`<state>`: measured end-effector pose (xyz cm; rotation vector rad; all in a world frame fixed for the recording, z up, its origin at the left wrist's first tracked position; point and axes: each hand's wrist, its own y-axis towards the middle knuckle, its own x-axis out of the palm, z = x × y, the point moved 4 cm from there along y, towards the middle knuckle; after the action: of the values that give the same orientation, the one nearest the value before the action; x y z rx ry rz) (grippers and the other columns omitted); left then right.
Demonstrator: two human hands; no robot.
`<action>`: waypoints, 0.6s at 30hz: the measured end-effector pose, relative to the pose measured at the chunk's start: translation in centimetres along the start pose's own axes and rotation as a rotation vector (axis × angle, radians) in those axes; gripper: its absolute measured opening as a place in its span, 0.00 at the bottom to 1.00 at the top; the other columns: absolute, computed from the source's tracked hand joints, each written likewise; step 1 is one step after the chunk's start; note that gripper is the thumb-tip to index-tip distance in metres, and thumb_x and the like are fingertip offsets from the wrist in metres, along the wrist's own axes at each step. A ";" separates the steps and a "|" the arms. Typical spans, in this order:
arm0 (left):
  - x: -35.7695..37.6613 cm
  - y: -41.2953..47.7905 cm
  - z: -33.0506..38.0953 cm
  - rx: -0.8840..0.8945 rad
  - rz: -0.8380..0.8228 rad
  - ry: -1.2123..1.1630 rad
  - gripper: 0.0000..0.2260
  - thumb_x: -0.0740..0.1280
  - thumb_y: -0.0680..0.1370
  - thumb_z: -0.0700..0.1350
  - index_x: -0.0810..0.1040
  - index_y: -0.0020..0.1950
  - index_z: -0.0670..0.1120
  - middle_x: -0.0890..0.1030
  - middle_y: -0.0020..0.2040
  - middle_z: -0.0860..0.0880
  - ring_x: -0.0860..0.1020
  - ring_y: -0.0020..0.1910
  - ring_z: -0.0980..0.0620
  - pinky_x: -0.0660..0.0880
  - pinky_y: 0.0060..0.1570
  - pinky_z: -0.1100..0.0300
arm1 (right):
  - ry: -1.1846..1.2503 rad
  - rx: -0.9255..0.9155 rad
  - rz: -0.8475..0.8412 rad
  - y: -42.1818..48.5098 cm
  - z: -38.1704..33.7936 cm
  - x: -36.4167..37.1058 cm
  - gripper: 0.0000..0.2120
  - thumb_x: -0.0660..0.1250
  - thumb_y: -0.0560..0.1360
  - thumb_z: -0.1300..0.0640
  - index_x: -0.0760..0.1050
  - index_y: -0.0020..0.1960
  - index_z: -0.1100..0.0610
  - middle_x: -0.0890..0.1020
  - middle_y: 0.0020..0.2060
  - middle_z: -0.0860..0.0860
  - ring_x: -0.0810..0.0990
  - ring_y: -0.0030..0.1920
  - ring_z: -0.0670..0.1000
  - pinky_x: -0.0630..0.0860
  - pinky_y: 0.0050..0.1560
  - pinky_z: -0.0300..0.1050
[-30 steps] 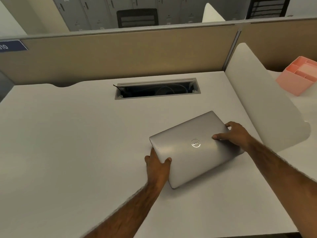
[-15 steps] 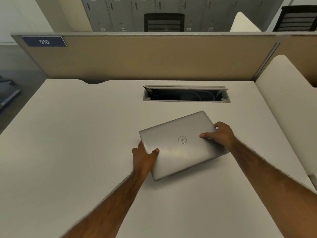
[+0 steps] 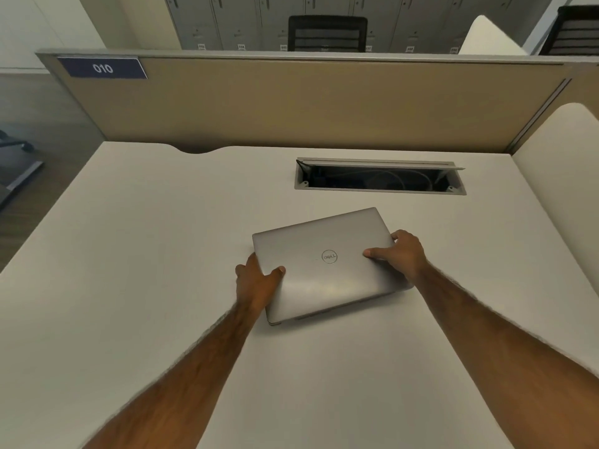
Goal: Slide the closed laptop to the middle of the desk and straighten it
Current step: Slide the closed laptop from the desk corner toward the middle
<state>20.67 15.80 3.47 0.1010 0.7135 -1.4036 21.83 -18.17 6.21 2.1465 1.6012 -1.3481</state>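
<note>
A closed silver laptop with a round logo lies flat on the white desk, just in front of the cable slot. Its lid is turned a little, the left side nearer me than the right. My left hand grips the laptop's left edge, thumb on the lid. My right hand holds the right edge, thumb pressed on top.
An open cable slot with wires inside sits behind the laptop. A tan partition with a "010" label closes the back of the desk. A white side divider stands at the right. The desk's left edge drops to the floor.
The laptop has slid left, away from the right divider, with both hands on it. It has rotated slightly toward straight. My view has shifted left, and the pink organiser is out of sight.
</note>
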 end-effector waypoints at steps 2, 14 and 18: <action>-0.2 0.7 -0.3 -0.010 -0.011 0.015 0.30 0.72 0.71 0.56 0.70 0.71 0.51 0.69 0.56 0.48 0.77 0.57 0.41 0.77 0.60 0.45 | 0.002 0.016 0.000 0.0 0.1 0.6 0.36 0.83 0.60 0.40 0.77 0.59 0.59 0.81 0.59 0.57 0.81 0.57 0.59 0.80 0.57 0.56; 0.0 2.2 -2.0 -0.036 -0.022 0.069 0.30 0.71 0.71 0.58 0.69 0.70 0.50 0.67 0.54 0.49 0.76 0.59 0.41 0.75 0.59 0.49 | -0.002 0.062 -0.015 0.1 0.5 2.4 0.36 0.83 0.60 0.40 0.76 0.58 0.58 0.82 0.58 0.56 0.81 0.56 0.60 0.79 0.60 0.60; 0.3 2.0 -2.2 -0.055 -0.016 0.111 0.30 0.71 0.72 0.58 0.68 0.70 0.49 0.67 0.55 0.49 0.74 0.62 0.40 0.72 0.58 0.49 | -0.030 0.068 -0.023 0.4 0.6 2.5 0.38 0.82 0.60 0.38 0.76 0.62 0.58 0.80 0.61 0.57 0.80 0.59 0.60 0.78 0.63 0.61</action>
<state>21.63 16.95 0.91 0.1307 0.8458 -1.4007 21.88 -16.92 3.93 2.1412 1.5957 -1.4556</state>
